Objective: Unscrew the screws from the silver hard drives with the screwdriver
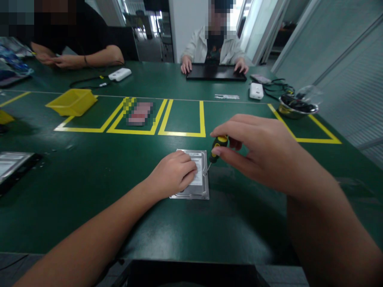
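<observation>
A silver hard drive (202, 193) with a white label lies flat on the green table, label side up. Across its left half rests my left hand (173, 175), fingers curled and pressed onto it, covering much of the label. My right hand (257, 147) grips a short yellow-and-black screwdriver (220, 144) between thumb and fingers. The tool is tilted, and its thin shaft reaches down to the drive's right edge. Whether the tip sits in a screw is too small to tell.
Yellow tape outlines (182, 133) mark the table (119, 231) beyond my hands. A yellow bin (73, 103) stands back left, a metal bowl (297, 109) of dark items back right. Another drive-like unit (14, 165) lies at left. Two people sit opposite, one touching a black panel (216, 71).
</observation>
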The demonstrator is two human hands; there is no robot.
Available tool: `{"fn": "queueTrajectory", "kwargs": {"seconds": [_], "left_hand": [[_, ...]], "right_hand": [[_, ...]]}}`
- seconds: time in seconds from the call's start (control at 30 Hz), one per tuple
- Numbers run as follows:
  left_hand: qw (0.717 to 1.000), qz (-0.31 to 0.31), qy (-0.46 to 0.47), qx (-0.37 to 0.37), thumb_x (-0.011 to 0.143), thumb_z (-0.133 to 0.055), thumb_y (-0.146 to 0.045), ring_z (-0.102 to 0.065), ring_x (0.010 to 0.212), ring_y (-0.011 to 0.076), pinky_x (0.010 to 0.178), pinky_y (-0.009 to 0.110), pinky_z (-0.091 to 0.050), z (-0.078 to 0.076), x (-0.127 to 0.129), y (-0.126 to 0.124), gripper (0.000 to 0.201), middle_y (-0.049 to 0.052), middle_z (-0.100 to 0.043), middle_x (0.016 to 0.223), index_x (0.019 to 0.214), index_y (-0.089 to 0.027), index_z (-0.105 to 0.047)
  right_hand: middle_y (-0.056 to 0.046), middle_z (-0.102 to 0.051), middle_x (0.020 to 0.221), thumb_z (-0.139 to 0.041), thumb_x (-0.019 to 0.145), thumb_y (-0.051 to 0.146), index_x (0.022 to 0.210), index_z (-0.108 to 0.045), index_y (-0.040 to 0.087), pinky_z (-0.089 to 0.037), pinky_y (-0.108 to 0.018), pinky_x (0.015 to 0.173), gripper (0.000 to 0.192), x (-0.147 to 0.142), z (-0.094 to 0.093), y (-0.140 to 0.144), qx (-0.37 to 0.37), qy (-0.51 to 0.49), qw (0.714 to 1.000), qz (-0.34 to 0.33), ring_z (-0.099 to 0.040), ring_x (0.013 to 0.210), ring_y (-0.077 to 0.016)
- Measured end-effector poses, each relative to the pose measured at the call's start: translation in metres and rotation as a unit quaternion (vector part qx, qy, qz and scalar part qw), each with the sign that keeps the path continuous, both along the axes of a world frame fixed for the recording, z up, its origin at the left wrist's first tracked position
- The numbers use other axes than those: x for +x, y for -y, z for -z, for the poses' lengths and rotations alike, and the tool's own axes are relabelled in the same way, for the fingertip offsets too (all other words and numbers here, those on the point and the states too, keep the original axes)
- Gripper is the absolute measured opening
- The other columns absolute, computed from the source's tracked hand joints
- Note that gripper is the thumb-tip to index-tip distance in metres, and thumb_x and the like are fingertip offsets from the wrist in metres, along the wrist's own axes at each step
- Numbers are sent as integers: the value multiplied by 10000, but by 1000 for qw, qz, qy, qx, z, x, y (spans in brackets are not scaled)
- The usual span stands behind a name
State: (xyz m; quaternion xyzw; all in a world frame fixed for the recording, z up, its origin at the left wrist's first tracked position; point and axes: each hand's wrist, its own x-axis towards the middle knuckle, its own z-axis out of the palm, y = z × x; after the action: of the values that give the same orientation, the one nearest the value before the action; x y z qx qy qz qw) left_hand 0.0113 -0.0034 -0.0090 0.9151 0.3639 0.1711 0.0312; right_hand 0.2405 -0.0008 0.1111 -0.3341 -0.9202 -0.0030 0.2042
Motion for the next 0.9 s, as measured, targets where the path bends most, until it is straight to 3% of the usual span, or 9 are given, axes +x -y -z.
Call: {"fn": "queueTrajectory", "kwargs": {"seconds": [0.37,0.53,0.7,0.9], "left_hand": [[1000,6,-1,6,945,-503,-235,-569,873,218,853,376,-459,0,0,0,215,64,-642,886,914,-160,-702],[1000,5,3,3,946,-501,-235,-570,870,217,851,376,-460,1,-1,0,214,62,-638,881,914,-162,-700],[1000,7,11,2,946,-504,-239,-570,865,213,845,366,-460,2,-2,0,217,64,-639,875,907,-156,-701],[1000,9,12,2,950,-499,-239,-565,849,205,831,362,-459,0,-2,1,227,62,-638,863,893,-155,-702]], "right_hand": [[-45,-626,881,-583,910,287,1012,-660,153,-387,-285,684,185,0,3,-2,-1,1,1000,0,-567,772,-168],[-36,-650,882,-584,918,294,1044,-657,157,-398,-284,685,200,7,-6,2,30,-23,999,-5,-582,756,-158],[-34,-665,882,-591,915,317,1043,-659,171,-393,-305,665,206,14,-16,9,65,-8,997,43,-592,739,-172],[-59,-631,836,-572,902,328,948,-632,193,-368,-330,646,155,15,-11,3,83,72,987,118,-570,737,-215]]}}
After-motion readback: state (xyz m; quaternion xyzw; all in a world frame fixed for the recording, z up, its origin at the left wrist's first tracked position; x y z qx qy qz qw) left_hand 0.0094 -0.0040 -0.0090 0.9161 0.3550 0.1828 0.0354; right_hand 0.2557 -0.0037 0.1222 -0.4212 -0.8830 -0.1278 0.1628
